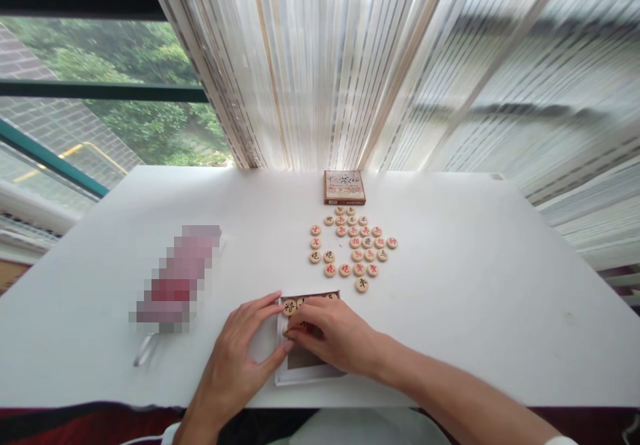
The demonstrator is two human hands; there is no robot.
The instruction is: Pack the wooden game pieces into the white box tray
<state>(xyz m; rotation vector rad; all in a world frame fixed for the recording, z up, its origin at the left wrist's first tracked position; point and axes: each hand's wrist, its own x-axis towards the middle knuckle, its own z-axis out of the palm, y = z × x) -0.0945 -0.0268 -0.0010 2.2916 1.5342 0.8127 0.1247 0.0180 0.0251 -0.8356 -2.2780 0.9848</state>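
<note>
A shallow white open box (pixel 280 365) lies at the table's front edge, with a row of round wooden Chinese chess pieces along its far side, the nearest to the left being a black-lettered piece (pixel 289 308). My left hand (pixel 240 352) is spread along the box's left side, fingertips at the far left corner and thumb over the left rim. Reaching in from the right, my right hand (pixel 333 332) has thumb and index finger pinched on a chess piece (pixel 285 331), seen almost edge-on by the left wall. This hand hides much of the inside of the box.
Several red- and black-lettered pieces (pixel 369 255) lie loosely grouped beyond the box. Behind them is a brown printed box (pixel 345 187). A blurred-out pinkish object (pixel 177 278) lies on the left of the white table (pixel 475 285). Striped curtains (pixel 320 65) hang at the back.
</note>
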